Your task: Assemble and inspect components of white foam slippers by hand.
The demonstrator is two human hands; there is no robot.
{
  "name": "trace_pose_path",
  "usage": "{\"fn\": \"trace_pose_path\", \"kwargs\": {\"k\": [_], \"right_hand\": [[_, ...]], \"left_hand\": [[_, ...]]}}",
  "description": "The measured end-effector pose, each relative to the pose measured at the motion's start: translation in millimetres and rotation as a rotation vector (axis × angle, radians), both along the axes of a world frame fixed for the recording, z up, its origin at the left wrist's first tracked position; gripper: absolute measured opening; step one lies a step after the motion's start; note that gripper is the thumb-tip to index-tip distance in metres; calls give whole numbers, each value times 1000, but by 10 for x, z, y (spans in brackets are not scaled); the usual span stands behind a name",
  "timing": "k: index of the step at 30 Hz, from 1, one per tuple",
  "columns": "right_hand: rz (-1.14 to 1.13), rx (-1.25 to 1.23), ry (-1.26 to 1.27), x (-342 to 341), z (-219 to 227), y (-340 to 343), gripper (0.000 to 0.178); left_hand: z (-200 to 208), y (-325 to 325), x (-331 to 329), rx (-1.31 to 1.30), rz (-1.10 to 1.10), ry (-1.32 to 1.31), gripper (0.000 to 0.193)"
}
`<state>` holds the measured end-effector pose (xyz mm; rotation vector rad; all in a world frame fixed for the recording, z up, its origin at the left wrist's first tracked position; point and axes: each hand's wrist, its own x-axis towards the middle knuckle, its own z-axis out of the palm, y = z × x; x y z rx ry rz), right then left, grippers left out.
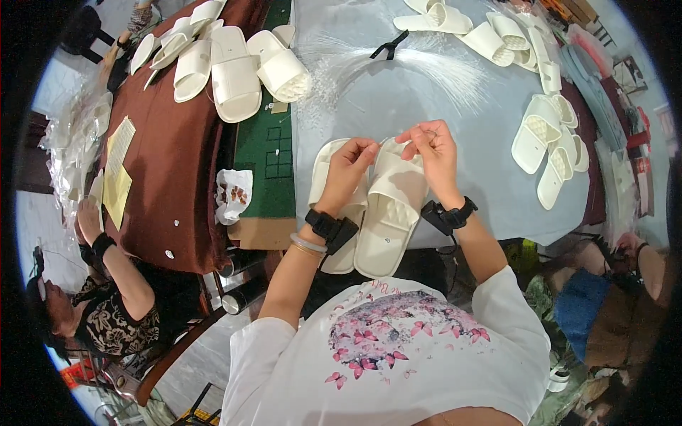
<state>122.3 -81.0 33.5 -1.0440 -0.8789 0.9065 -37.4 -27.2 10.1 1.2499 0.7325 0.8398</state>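
Observation:
A pair of cream slippers lies side by side at the near table edge, heels toward me: the left slipper [341, 257] and the right slipper [387, 238]. Over the left one's toe, my left hand [348, 169] is closed, thumb and forefinger pinched. My right hand [437, 155] hovers by the right slipper's toe, its fingers also pinched together. Anything between the fingertips is too thin to make out. Beyond the hands spreads a fanned bundle of thin clear plastic strands [433, 67], bound at the middle by a black tie [390, 47].
More cream slippers lie at the left [236, 74], far right and right [535, 135] of the grey-blue tabletop [469, 206] and brown cloth [167, 163]. A crumpled white paper [233, 195] holds small reddish bits. A co-worker [106, 298] sits at left; another person is at right.

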Motion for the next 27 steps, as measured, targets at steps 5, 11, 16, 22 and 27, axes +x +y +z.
{"fn": "trace_pose_path", "kwargs": {"k": [5, 11, 16, 22, 27], "right_hand": [[84, -130, -160, -33, -87, 14, 16], [88, -193, -180, -108, -169, -39, 15], [72, -181, -178, -123, -169, -42, 15], [136, -137, -232, -119, -155, -38, 14], [120, -122, -303, -138, -138, -46, 14]], "left_hand": [[-16, 4, -12, -73, 15, -100, 17], [62, -6, -9, -36, -43, -18, 14], [58, -10, -14, -50, -36, -11, 13], [8, 4, -18, -28, -40, -28, 13], [3, 5, -29, -15, -55, -6, 14]]}}
